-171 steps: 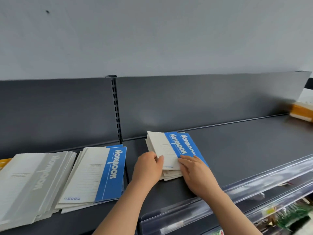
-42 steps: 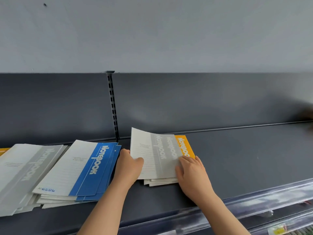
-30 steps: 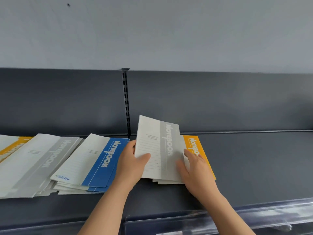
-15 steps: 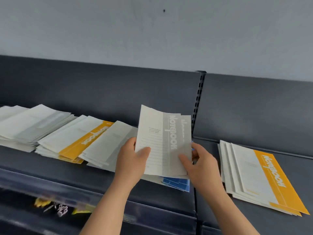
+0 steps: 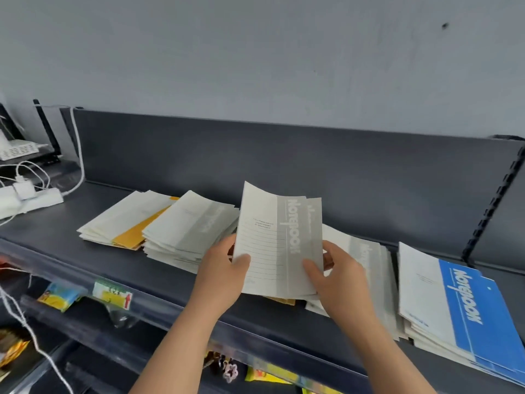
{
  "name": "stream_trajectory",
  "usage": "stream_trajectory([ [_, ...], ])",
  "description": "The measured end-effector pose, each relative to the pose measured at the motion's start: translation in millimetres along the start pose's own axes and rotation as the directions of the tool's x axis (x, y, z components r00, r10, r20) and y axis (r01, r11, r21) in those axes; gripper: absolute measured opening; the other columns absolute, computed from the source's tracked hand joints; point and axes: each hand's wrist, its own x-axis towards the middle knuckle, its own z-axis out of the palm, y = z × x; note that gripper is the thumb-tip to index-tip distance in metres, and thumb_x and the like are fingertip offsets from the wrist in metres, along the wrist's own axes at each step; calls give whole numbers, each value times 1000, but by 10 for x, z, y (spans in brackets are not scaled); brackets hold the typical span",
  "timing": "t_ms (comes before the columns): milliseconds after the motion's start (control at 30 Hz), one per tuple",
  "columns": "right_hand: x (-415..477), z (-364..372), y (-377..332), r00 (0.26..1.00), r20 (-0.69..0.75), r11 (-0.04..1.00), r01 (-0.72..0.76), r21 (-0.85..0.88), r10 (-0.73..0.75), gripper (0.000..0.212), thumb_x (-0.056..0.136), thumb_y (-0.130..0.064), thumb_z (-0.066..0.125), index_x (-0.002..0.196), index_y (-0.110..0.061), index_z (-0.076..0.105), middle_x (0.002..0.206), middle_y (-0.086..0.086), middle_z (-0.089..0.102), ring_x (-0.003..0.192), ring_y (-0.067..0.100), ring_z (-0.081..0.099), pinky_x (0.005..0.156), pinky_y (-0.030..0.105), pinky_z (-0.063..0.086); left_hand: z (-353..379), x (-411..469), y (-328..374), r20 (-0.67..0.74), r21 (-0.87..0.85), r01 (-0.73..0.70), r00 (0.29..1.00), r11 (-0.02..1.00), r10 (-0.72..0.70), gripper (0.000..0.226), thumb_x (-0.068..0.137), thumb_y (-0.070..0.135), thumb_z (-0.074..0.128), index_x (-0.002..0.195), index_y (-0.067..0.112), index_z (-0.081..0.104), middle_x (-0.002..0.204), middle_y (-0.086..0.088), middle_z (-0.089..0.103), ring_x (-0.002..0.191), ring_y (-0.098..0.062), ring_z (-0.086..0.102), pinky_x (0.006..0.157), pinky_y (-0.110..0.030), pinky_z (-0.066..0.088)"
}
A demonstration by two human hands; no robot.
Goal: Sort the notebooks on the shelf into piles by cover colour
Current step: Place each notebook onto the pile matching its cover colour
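Observation:
I hold a few grey-striped notebooks (image 5: 279, 245) upright above the dark shelf (image 5: 85, 251). My left hand (image 5: 221, 274) grips their left edge and my right hand (image 5: 338, 282) grips the lower right corner. On the shelf lie an orange-striped pile (image 5: 127, 223) at the left, a grey pile (image 5: 187, 231) next to it, another grey pile (image 5: 372, 268) behind my right hand, and a blue-striped pile (image 5: 454, 302) at the right. An orange edge (image 5: 284, 301) peeks out under the held notebooks.
A white power strip (image 5: 31, 200) with cables and a router (image 5: 17, 149) sit at the shelf's far left. A clear price rail (image 5: 113, 297) with labels runs along the front edge. Snack packets (image 5: 267, 375) fill the lower shelf. A slotted upright (image 5: 494, 200) stands at the right.
The grey notebooks were lifted off the mixed pile and carried left along the shelf. My view swung left, so the blue pile now lies at the right and the orange and grey piles came into view.

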Motion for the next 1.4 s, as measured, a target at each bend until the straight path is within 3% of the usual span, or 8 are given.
stream_trajectory([
  [200, 68, 646, -412, 999, 44, 999, 8, -47, -6, 34, 90, -31, 58, 124, -25, 54, 102, -9, 64, 84, 10, 60, 65, 15, 50, -458, 233, -429, -84, 58, 8, 996, 998, -3, 29, 96, 13, 46, 119, 26, 59, 118, 10, 63, 100, -6, 57, 60, -8, 43],
  [500, 396, 1258, -777, 989, 126, 988, 89, -127, -73, 35, 91, -34, 54, 125, -24, 53, 112, -6, 65, 96, 17, 62, 89, 38, 53, -893, 547, -761, -265, 84, 15, 964, 996, 8, 27, 95, 10, 49, 115, 24, 62, 108, 15, 60, 97, -6, 56, 66, -8, 41],
  [667, 565, 1543, -911, 988, 134, 973, 103, -207, -76, 19, 90, -32, 53, 103, -18, 58, 92, -3, 64, 81, 16, 60, 86, 36, 51, -1092, 810, -911, -281, 200, 14, 959, 980, 44, 31, 94, 11, 50, 121, 24, 61, 113, 11, 63, 97, -8, 57, 65, -10, 40],
  [767, 630, 1664, -990, 989, 134, 952, 96, -292, -59, 18, 91, -32, 52, 81, -16, 48, 74, -3, 55, 68, 15, 50, 86, 30, 43, -1204, 1003, -1002, -275, 265, 7, 959, 964, 69, 33, 92, 12, 52, 120, 26, 61, 111, 8, 65, 98, -14, 59, 75, -25, 52],
  [833, 683, 1755, -1039, 990, 132, 930, 93, -355, -49, 20, 90, -31, 50, 79, -15, 48, 71, -1, 55, 68, 18, 53, 88, 29, 39, -1278, 1132, -1075, -255, 323, 22, 965, 946, 64, 32, 92, 16, 53, 120, 29, 61, 107, 4, 66, 95, -19, 58, 79, -37, 55],
  [933, 745, 1897, -1096, 990, 142, 897, 72, -436, -11, 19, 89, -30, 47, 77, -15, 47, 68, -3, 53, 72, 20, 53, 92, 30, 37, -1364, 1282, -1188, -199, 428, 40, 979, 903, 51, 27, 92, 21, 54, 117, 28, 61, 100, 0, 60, 92, -22, 54, 78, -37, 53],
  [1133, 726, 2000, -1102, 990, 139, 802, 52, -595, 39, 20, 92, -33, 39, 82, -18, 45, 83, -2, 49, 94, 23, 52, 96, 33, 35, -1376, 1348, -1353, -48, 361, 6, 999, 932, 12, 33, 95, 28, 51, 128, 23, 54, 113, -1, 50, 99, -16, 54, 83, -22, 44],
  [1400, 642, 1810, -1082, 994, 9, 850, 101, -517, -112, 23, 93, -27, 45, 107, -16, 59, 107, -2, 61, 103, 21, 54, 98, 30, 39, -1353, 1250, -1180, -105, 541, -116, 973, 833, 204, 44, 97, 34, 44, 136, 15, 48, 133, -5, 51, 119, -22, 44, 96, -32, 43],
])
